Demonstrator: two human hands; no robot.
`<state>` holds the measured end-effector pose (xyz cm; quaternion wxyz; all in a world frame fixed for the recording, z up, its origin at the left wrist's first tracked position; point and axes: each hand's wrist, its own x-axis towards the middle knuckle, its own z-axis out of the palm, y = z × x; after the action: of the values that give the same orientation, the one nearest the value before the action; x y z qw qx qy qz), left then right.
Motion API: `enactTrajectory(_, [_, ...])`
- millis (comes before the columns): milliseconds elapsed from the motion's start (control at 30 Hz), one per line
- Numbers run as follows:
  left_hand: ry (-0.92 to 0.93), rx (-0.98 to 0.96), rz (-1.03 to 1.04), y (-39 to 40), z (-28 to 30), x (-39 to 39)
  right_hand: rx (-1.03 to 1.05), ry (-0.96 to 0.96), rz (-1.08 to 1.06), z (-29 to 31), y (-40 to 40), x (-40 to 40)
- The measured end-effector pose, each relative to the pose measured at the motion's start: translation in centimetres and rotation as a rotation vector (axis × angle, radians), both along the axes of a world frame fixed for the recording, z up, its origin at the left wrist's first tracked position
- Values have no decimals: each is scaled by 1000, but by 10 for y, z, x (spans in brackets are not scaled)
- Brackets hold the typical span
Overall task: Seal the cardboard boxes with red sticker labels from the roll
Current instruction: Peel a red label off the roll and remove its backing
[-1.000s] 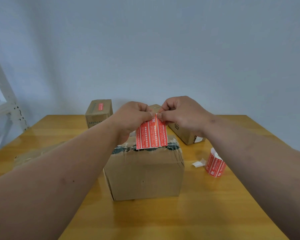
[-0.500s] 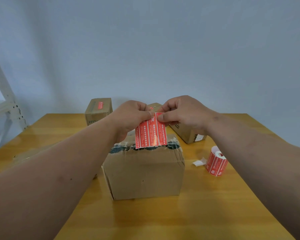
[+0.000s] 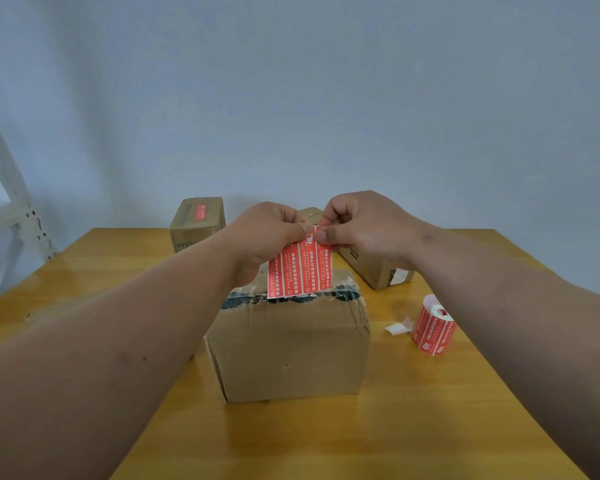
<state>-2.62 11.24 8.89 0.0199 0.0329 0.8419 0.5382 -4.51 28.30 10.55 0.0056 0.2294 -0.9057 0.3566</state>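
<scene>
A strip of red sticker labels [image 3: 300,270] with white print hangs above the near cardboard box [image 3: 290,348]. My left hand [image 3: 264,237] and my right hand [image 3: 364,223] both pinch its top edge, fingertips almost touching. The strip's lower edge reaches the box's taped top rim. The roll of red labels [image 3: 433,329] lies on the table to the right of the box, with a white scrap of backing paper [image 3: 399,326] beside it.
A small box [image 3: 196,223] bearing a red label stands at the back left of the wooden table [image 3: 326,441]. Another box [image 3: 378,270] lies behind my right hand. A white metal shelf frame [image 3: 7,202] stands at the far left.
Both hands have kept pinching the label strip's top edge; the strip has tilted slightly and hangs a little lower toward the box's top rim.
</scene>
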Motion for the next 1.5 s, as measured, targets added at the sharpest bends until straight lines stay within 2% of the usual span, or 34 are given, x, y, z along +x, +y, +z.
enactTrajectory(233, [-30, 88, -14, -3, -1, -5, -72, -3, -16, 0, 0, 2])
enactTrajectory(433, [-13, 49, -15, -8, 0, -4, -137, -138, 1, -3, 3, 1])
enactTrajectory(633, [-29, 44, -6, -8, 2, -2, -102, -136, -5, -4, 3, -2])
enactTrajectory(833, [-45, -43, -3, -6, 2, -1, -12, -86, -12, -6, 3, -1])
enactTrajectory(1000, [-64, -51, -32, -6, 2, -1, -43, -95, -8, -7, 2, 0])
enactTrajectory(1500, [-128, 134, -55, -13, 0, -3, -263, -251, 35, -5, 5, 5])
